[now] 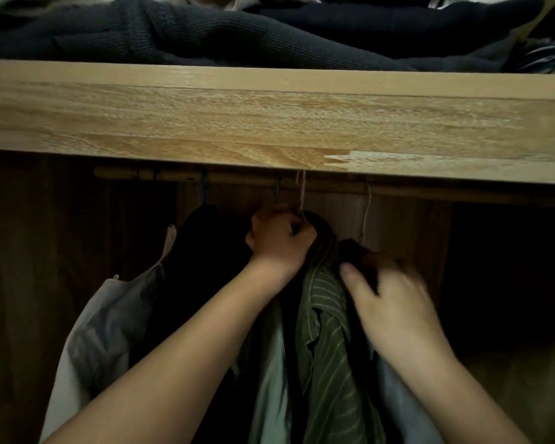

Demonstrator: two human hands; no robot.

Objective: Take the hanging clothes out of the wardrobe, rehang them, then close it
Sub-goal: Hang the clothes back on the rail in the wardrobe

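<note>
Two hands in: left hand (279,238) fists hanger neck at 12 o'clock of striped shirt (327,341); right hand (394,302) blurred, grip can't tell. Risk: shirt slips off w/ a tilted lift.

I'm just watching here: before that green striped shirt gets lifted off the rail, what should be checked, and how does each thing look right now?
1. Left hand has a firm hold at the neck of the shirt's hanger: ok, fingers curled tight there.
2. Pink hanger hook still over the rail: ok.
3. Right hand steady on the dark garment next door: cannot tell, it is blurred.
4. Green striped shirt free of its neighbours: not ok, clothes press against both sides.
5. Room to lift the hook under the wooden shelf: cannot tell, the gap is hidden.
</note>
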